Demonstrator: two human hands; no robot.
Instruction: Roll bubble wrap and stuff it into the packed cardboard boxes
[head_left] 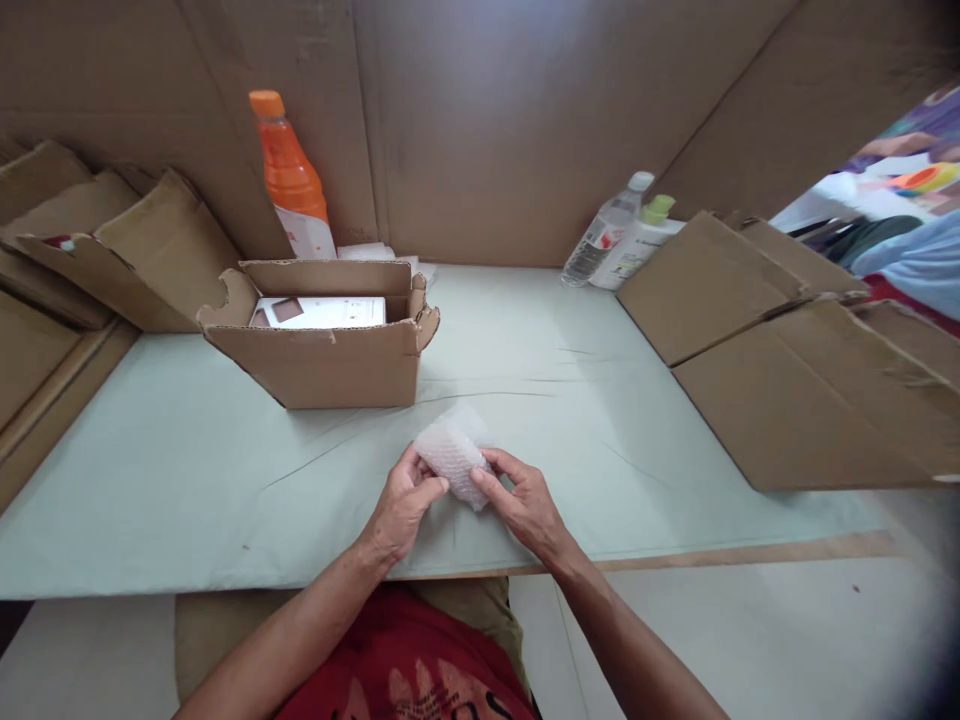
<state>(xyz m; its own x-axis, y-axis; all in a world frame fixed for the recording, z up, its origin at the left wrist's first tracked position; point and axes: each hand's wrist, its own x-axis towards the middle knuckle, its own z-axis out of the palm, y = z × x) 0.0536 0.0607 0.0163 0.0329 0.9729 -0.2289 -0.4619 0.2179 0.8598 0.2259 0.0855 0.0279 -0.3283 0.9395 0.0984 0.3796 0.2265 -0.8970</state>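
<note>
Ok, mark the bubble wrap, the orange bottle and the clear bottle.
Bubble wrap (pixel 453 456), head view: middle of its top surface.
Orange bottle (pixel 294 182), head view: its orange body.
Clear bottle (pixel 606 234), head view: its label.

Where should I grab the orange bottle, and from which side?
The orange bottle is probably best gripped at its neck, just below the cap, coming from above: it tapers there and rises over the box, which hides its bottom, while the cardboard wall stands behind.

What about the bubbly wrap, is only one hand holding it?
No, the left hand and the right hand both hold the bubble wrap, one at each side.
</note>
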